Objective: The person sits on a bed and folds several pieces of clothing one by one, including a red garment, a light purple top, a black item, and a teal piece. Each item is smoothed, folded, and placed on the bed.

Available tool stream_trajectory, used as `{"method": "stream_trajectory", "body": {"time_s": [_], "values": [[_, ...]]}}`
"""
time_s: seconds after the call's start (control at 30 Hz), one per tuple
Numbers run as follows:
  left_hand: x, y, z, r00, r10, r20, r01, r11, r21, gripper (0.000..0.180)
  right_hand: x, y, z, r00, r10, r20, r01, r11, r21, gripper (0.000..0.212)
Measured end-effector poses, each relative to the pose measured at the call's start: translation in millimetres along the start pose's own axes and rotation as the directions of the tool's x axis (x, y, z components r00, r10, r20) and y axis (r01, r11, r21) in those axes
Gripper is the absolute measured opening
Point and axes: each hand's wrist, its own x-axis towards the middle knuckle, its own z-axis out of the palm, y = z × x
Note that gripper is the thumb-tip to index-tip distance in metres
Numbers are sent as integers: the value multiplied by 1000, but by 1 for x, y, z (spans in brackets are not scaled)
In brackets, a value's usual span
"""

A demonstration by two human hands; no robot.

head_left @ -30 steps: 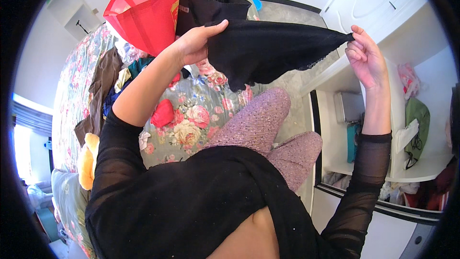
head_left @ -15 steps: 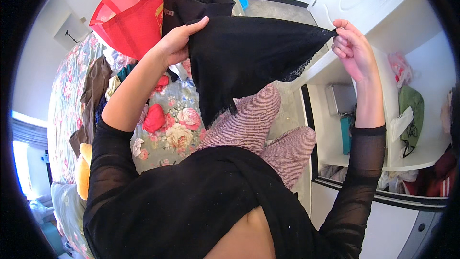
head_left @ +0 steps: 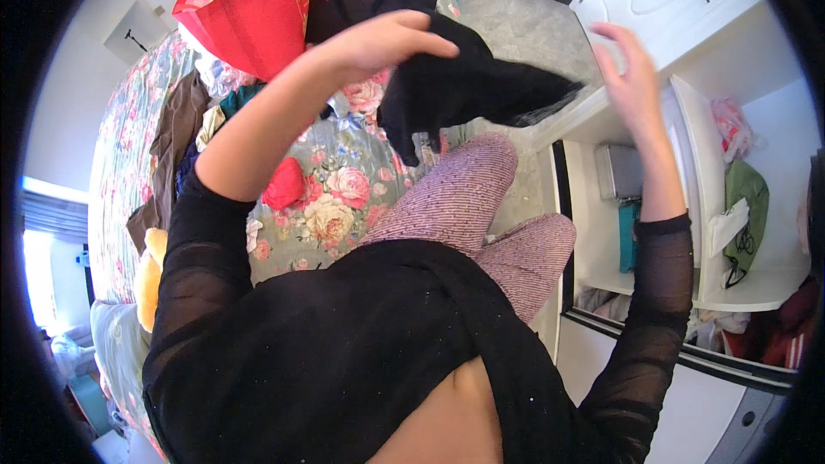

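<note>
The black cloth (head_left: 464,82) (blurred at its pointed right end) hung bunched in the air beyond the person's knees (head_left: 488,163). Half a second earlier both hands stretched it wide; now its right end was loose. The right hand (head_left: 634,82), fingers parted, was empty near it. The left hand (head_left: 378,43) overlapped the cloth, thumb and fingers apart; whether it gripped, I couldn't tell.

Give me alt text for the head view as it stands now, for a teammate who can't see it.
A person's left hand holds a dark black cloth above a floral bedspread, while the right hand is open, apart from the cloth's pointed end. Beyond are a red bag and a black bag; white shelves stand at right.
</note>
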Motion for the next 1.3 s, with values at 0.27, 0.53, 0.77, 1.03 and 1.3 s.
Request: {"method": "stream_trajectory", "body": {"time_s": [0.27, 0.53, 0.77, 1.03, 1.3], "values": [[-14, -47, 117, 886, 119, 447, -324, 850, 415, 41, -61, -73, 92, 699, -207, 685, -371, 713, 595, 36], [-116, -108, 120, 842, 184, 508, -323, 925, 201, 29, -160, -94, 75, 424, -448, 787, 76, 884, 462, 30], [-128, -115, 65, 933, 39, 359, -297, 649, 701, 38, -145, -89, 69, 534, -384, 754, 349, 912, 218, 27], [-118, -89, 2, 988, 97, 121, -155, 553, 819, 35, -75, -49, 47, 814, 114, 570, 199, 867, -457, 36], [-67, -31, -65, 917, 335, 216, -372, 525, 766, 46, 0, -23, -2, 922, -151, 357, 325, 803, -499, 32]]}}
